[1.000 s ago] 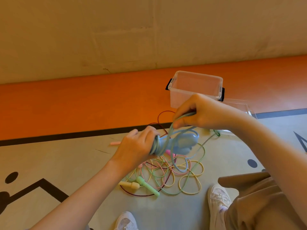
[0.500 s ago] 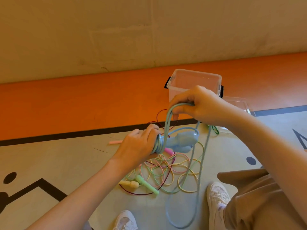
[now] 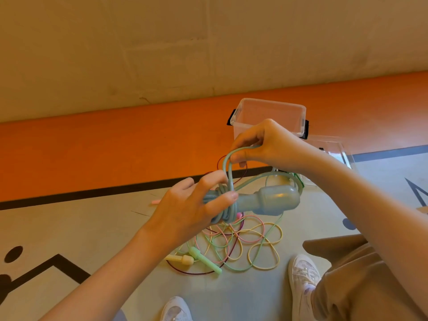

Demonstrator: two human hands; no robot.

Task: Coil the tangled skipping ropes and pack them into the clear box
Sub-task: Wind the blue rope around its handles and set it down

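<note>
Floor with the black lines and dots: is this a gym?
Probably a sports hall or play room. The floor bears painted black lines and dots, an orange band runs along a plain wall, and skipping ropes lie there.

Bare forearms, khaki trousers [image 3: 361, 281], white mesh trainers [image 3: 303, 274], no sleeves visible

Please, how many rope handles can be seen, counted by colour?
Blue handle: 1
Green handle: 1
Cream handle: 1
Pink handle: 1
Total: 4; others may be hidden in the left hand.
</note>
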